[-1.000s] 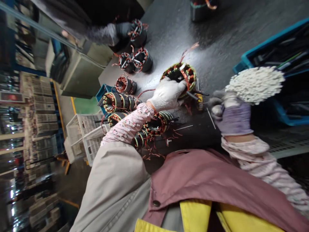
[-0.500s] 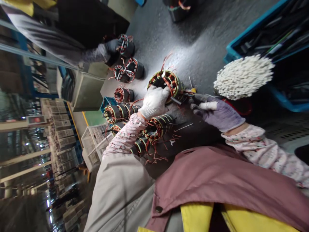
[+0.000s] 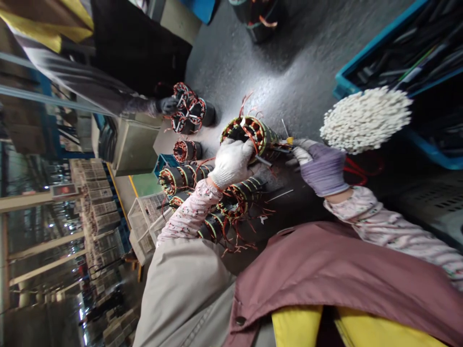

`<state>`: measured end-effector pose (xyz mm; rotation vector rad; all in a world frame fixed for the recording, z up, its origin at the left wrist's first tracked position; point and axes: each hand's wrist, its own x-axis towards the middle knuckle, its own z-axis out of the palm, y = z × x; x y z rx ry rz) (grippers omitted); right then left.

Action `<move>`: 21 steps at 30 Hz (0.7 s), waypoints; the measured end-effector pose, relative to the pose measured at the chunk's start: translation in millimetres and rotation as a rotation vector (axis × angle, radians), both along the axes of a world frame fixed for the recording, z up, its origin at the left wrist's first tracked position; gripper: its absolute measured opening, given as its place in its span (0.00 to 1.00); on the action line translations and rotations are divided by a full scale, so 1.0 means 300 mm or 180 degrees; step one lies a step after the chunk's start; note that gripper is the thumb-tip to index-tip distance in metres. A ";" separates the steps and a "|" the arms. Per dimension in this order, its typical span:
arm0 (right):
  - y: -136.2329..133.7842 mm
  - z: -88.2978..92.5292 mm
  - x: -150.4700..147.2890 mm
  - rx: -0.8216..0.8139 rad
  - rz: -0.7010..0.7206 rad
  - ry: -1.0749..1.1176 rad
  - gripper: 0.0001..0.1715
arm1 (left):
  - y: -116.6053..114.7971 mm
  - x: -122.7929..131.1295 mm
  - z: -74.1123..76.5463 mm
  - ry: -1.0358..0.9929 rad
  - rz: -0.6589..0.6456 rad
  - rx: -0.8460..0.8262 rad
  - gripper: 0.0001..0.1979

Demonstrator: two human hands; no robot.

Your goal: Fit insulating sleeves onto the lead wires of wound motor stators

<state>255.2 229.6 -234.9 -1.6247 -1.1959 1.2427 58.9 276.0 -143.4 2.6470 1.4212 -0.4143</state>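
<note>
We can read no words, brands or numbers anywhere here; even the lit sign board (image 3: 64, 191) far off in the workshop is too small and blurred for us to make out.

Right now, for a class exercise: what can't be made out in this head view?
Head view:
- Wound stator: windings partly hidden behind the white-gloved left hand.
- Yellow-tipped item by the purple-gloved right hand: too small to identify.
- Blue crate: contents dark, cut off by the picture's top and right edges.
</note>
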 end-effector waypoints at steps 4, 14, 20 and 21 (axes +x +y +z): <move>-0.029 0.005 0.014 0.0110 -0.0094 -0.0346 0.19 | 0.000 -0.002 -0.001 -0.0088 -0.0017 -0.0006 0.26; 0.075 -0.007 -0.041 0.0018 0.0846 -0.0988 0.21 | 0.004 0.000 -0.001 -0.0033 -0.0055 0.0009 0.25; 0.058 0.052 -0.081 0.0191 0.1330 -0.1513 0.16 | 0.016 -0.009 0.039 0.0120 -0.0224 -0.0128 0.17; 0.052 0.060 -0.057 0.0239 0.1397 -0.1570 0.15 | 0.022 -0.012 0.041 0.0103 -0.0242 -0.0156 0.16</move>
